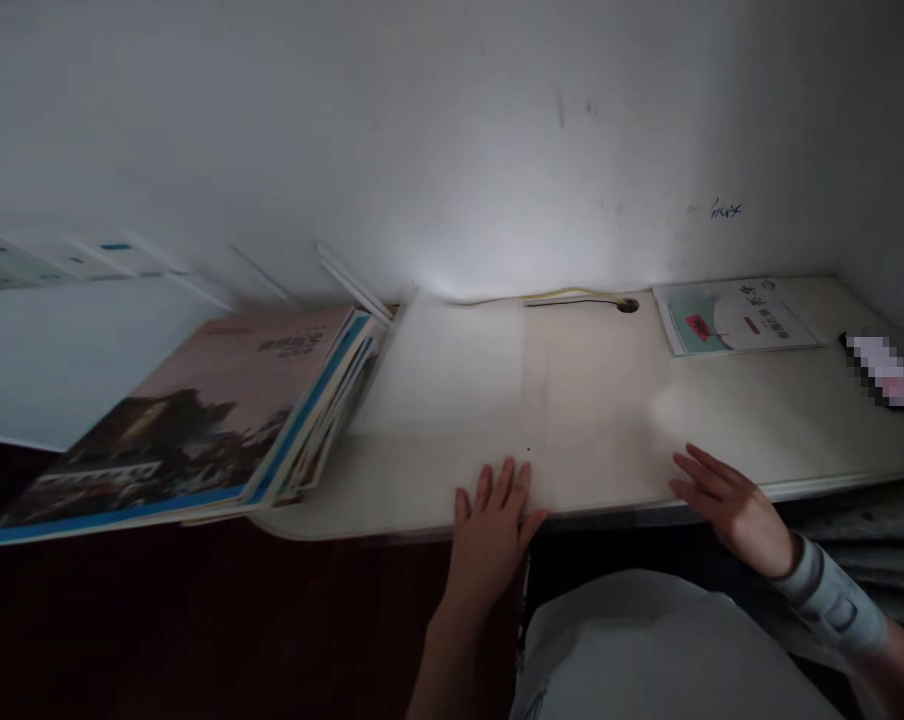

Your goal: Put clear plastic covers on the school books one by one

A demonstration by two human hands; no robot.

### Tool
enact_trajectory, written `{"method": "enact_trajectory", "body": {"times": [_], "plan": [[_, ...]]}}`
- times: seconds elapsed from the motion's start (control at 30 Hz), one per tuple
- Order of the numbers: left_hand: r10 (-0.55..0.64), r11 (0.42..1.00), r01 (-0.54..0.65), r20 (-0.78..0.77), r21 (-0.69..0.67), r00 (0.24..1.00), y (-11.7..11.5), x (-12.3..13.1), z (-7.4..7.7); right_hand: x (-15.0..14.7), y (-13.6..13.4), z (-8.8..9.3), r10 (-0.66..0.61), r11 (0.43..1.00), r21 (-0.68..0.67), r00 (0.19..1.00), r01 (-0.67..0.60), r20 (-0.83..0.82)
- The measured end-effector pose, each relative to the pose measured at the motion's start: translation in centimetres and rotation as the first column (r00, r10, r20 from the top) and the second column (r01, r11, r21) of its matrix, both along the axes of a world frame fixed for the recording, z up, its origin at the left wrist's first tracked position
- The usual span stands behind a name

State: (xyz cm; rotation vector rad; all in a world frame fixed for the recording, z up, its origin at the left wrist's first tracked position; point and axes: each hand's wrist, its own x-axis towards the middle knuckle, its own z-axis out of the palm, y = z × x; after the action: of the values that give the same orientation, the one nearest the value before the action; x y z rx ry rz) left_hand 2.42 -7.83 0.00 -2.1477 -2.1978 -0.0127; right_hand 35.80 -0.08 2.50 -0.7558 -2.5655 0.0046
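Note:
My left hand (492,525) lies at the front edge of the white desk (594,420), its fingers spread on the top and holding nothing. Over the same edge, further right, my right hand (729,510) has its fingers stretched out and nothing in them; whether it touches the desk I cannot tell. A grey band (834,605) wraps the right wrist. To the left of my left hand, a stack of large picture-covered books (219,420) leans at the desk's left end. A booklet with a green and white cover (737,318) lies flat at the back right.
A phone-shaped object (887,372), partly blurred out, lies at the far right. Yellow and black cables (572,296) run along the wall to a round hole (627,306) in the desk. Handwriting (726,210) marks the white wall (459,130). Grey ribbed fabric (872,550) shows below right.

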Motion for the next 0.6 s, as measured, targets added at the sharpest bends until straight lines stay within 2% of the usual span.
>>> {"method": "enact_trajectory", "body": {"times": [0.13, 0.2, 0.3, 0.4, 0.5, 0.57, 0.6], "plan": [[0.034, 0.999, -0.035, 0.027, 0.014, 0.999, 0.0, 0.1, -0.2, -1.3, 1.6, 3.3, 0.167, 0.984, 0.088, 0.972, -0.154, -0.163], [0.041, 0.999, -0.041, 0.049, 0.013, 0.998, 0.5, 0.4, 0.0, -1.3, 2.2, 3.8, 0.141, 0.988, 0.09, 0.976, -0.128, -0.165], [0.023, 1.0, -0.022, 0.087, -0.011, 0.996, 1.7, 1.3, 0.5, 0.1, 2.5, 2.7, -0.018, 0.999, 0.041, 0.993, 0.023, -0.113], [-0.013, 0.999, 0.016, 0.108, -0.029, 0.994, 2.9, 2.5, 1.1, 2.6, 2.2, 0.1, -0.122, 0.992, 0.038, 0.992, 0.123, -0.017], [-0.051, 0.996, 0.06, 0.132, -0.065, 0.99, 3.5, 3.1, 1.9, 5.5, 2.4, -2.0, -0.09, 0.996, 0.032, 0.993, 0.088, 0.078], [-0.064, 0.995, 0.075, 0.154, -0.063, 0.986, 3.7, 2.2, 3.1, 7.0, 3.0, -2.3, -0.009, 1.0, 0.009, 0.993, 0.008, 0.12], [-0.056, 0.997, 0.062, 0.156, -0.036, 0.986, 3.9, 1.1, 4.0, 7.5, 3.4, -2.0, -0.029, 1.0, 0.001, 0.994, 0.029, 0.108]]}}
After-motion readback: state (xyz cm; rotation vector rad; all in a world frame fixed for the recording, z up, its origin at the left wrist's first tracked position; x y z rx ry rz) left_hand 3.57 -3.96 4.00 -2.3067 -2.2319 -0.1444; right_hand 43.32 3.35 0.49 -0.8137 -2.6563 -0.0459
